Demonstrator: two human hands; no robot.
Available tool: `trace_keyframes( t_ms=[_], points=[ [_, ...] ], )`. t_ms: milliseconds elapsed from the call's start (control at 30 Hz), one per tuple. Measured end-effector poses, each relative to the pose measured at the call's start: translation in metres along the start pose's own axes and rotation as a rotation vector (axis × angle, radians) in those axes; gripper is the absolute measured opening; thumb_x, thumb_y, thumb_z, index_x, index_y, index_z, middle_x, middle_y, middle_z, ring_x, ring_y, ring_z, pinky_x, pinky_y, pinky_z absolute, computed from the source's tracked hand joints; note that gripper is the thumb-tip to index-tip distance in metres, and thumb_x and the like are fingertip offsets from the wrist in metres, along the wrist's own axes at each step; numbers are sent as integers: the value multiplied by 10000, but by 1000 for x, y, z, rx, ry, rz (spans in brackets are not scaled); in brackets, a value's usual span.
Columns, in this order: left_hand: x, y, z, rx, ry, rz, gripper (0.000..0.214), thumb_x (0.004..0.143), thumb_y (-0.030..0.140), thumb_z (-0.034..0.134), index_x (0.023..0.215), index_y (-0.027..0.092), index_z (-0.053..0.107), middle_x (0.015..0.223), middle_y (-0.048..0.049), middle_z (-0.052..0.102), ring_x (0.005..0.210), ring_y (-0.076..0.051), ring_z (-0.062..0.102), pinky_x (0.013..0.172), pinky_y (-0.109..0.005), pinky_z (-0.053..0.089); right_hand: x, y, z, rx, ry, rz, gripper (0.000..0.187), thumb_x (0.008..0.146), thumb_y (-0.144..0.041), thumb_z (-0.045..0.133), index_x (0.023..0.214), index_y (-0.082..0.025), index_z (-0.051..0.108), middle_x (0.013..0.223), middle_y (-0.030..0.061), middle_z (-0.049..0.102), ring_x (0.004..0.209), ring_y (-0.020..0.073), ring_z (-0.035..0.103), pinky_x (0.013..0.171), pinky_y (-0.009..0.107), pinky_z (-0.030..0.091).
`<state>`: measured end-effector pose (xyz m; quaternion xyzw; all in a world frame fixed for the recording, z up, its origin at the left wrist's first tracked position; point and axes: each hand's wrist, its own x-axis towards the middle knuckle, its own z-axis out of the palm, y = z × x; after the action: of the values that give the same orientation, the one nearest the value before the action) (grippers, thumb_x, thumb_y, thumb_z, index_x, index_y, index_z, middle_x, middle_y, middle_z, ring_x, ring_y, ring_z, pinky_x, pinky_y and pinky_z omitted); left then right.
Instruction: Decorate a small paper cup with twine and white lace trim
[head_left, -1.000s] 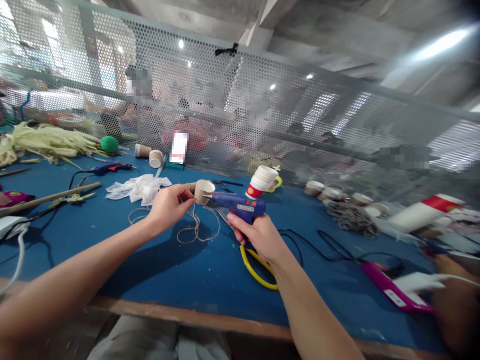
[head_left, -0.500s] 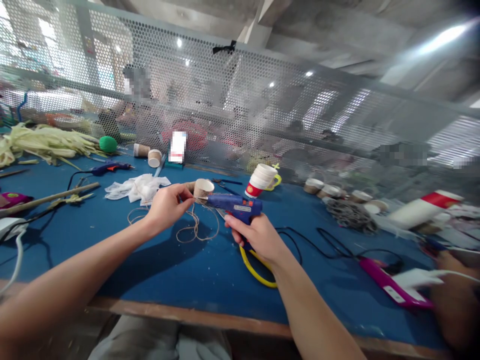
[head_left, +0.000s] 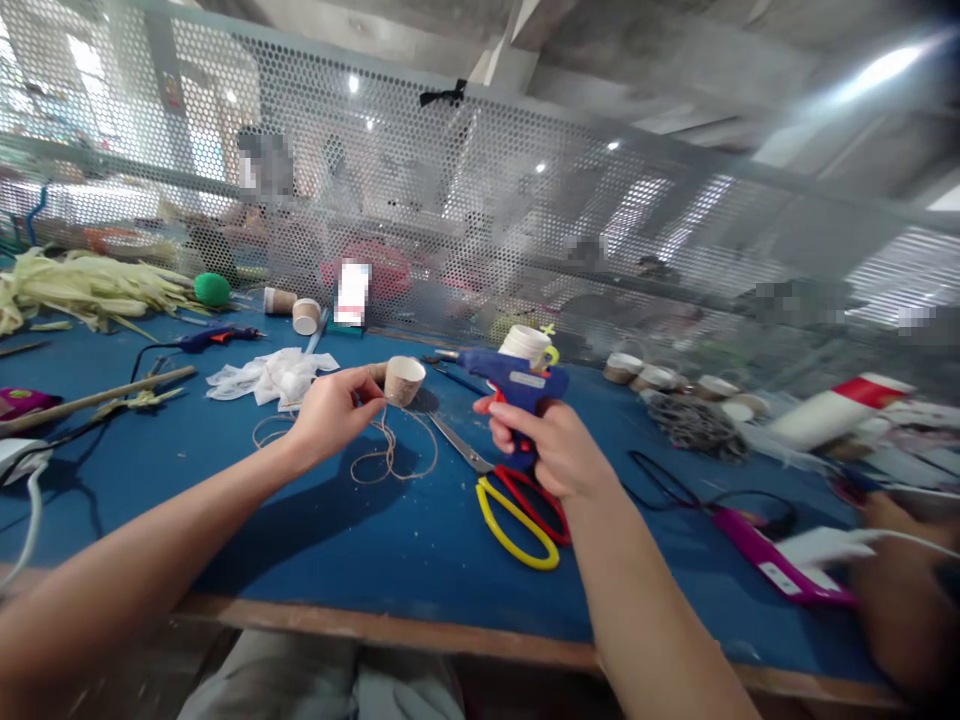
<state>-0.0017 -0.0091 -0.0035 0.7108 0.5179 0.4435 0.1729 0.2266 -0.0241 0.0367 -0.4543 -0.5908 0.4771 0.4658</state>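
My left hand (head_left: 339, 412) is closed in a pinch at the side of a small paper cup (head_left: 405, 383) with a brown wrapped outside and white inside. Thin twine (head_left: 391, 440) trails from those fingertips and loops on the blue table. A blue hot glue gun (head_left: 514, 378) is gripped in my right hand (head_left: 559, 445), its nozzle pointing left, above and apart from the cup. Below the gun lie scissors (head_left: 517, 525) with yellow and red handles, blades toward the cup. A brown roll-like piece behind my left fingers is partly hidden.
White netting (head_left: 274, 378), a second glue gun (head_left: 217, 338) and pale husks (head_left: 90, 285) lie on the left. Stacked white cups (head_left: 526, 342) stand behind my right hand. Rightward are grey cord (head_left: 697, 425), a purple power strip (head_left: 780, 560) and another person's arm (head_left: 911, 590). A perforated screen (head_left: 480, 200) borders the back.
My right hand has drawn the glue gun back to the right and up, its nozzle leaving the cup. The scissors now show more fully. My left hand stays at the cup.
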Motion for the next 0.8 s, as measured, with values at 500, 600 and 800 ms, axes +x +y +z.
trace_keyframes(
  t_ms=[500,600,800],
  points=[
    [-9,17,-4,-94,-14,15,130,693,266,566,651,143,578,557,7,560,486,-77,441,467,-215,347,62,72,-65,-685,404,274,239,707,-253,602,512,-133,536,468,39,535,480,150,548,492,261,430],
    [-11,20,-4,-110,-15,35,114,691,250,570,650,144,578,557,9,559,481,-72,435,460,-209,344,62,73,-65,-840,433,292,192,671,-238,633,538,-108,584,646,150,624,787,287,607,677,353,450],
    [-16,24,-2,-120,-28,91,121,701,254,567,654,145,587,549,13,553,474,-67,430,443,-199,337,42,37,-29,-960,386,152,232,720,-250,598,885,-89,630,1116,206,558,1105,313,468,917,422,341]
  ],
)
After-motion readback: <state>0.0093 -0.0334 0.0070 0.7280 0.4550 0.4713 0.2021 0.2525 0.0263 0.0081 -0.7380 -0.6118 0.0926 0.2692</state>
